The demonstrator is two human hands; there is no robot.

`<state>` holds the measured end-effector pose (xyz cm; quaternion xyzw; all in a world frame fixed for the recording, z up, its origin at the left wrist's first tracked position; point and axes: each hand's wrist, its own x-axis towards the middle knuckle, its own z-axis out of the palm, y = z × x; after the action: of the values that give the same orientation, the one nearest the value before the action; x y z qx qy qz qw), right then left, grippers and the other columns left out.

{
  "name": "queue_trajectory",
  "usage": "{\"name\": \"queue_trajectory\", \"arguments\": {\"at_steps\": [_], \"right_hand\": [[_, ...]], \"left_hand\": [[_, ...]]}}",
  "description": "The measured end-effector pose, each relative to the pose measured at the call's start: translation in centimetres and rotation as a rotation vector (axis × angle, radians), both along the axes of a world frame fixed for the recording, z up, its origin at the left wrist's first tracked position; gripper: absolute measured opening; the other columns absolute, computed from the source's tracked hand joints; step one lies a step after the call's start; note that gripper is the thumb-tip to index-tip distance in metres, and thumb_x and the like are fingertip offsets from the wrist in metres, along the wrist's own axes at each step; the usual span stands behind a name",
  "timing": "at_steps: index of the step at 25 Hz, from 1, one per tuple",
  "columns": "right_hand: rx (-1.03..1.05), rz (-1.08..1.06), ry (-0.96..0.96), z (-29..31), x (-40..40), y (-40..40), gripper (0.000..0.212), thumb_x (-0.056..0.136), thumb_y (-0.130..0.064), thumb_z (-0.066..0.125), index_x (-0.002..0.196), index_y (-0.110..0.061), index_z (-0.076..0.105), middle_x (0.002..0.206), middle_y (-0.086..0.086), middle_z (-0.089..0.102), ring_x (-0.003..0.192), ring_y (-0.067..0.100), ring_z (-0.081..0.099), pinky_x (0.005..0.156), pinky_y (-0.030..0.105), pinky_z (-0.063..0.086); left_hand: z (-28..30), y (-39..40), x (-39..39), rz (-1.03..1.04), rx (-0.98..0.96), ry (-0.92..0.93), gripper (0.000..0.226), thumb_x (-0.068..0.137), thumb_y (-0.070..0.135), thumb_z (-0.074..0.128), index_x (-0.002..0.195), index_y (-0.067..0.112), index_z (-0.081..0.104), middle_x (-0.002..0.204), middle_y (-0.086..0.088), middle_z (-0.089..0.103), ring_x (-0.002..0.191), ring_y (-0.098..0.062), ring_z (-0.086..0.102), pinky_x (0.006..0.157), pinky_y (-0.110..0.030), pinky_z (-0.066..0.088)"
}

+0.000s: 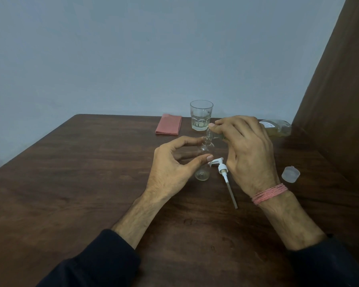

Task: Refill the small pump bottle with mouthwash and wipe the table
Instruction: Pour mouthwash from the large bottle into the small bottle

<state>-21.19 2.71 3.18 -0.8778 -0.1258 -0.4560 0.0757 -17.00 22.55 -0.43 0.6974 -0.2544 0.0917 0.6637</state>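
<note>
Tipping the mouthwash bottle (277, 127) gripped in my right hand (247, 150) over the small pump bottle (203, 162), left hand (170, 164) fingers curled round it, pump head (222, 167) just beside it, pink cloth (169, 124) beyond on the surface (91, 183).

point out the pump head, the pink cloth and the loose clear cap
pump head (221, 168): head view, on its white collar, lying on the table.
pink cloth (169, 124): head view, middle of the folded top face.
loose clear cap (290, 174): head view, centre of the cap, right of the right wrist.
</note>
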Motion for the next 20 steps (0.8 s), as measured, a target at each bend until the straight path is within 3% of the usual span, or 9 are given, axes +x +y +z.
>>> {"name": "queue_trajectory", "arguments": {"at_steps": [20], "right_hand": [[-0.005,0.009,0.0,-0.07,0.05,-0.09,0.062,0.082,0.016,0.071,0.133,-0.019,0.072,0.127,-0.001,0.072,0.123,0.029,0.059,0.102,0.044,0.049]], "left_hand": [[-0.26,0.06,0.21,0.017,0.022,-0.004,0.043,0.086,0.022,0.103,0.126,0.024,0.086,0.12,0.01,0.09,0.106,-0.008,0.089,0.093,-0.03,0.072]]}}
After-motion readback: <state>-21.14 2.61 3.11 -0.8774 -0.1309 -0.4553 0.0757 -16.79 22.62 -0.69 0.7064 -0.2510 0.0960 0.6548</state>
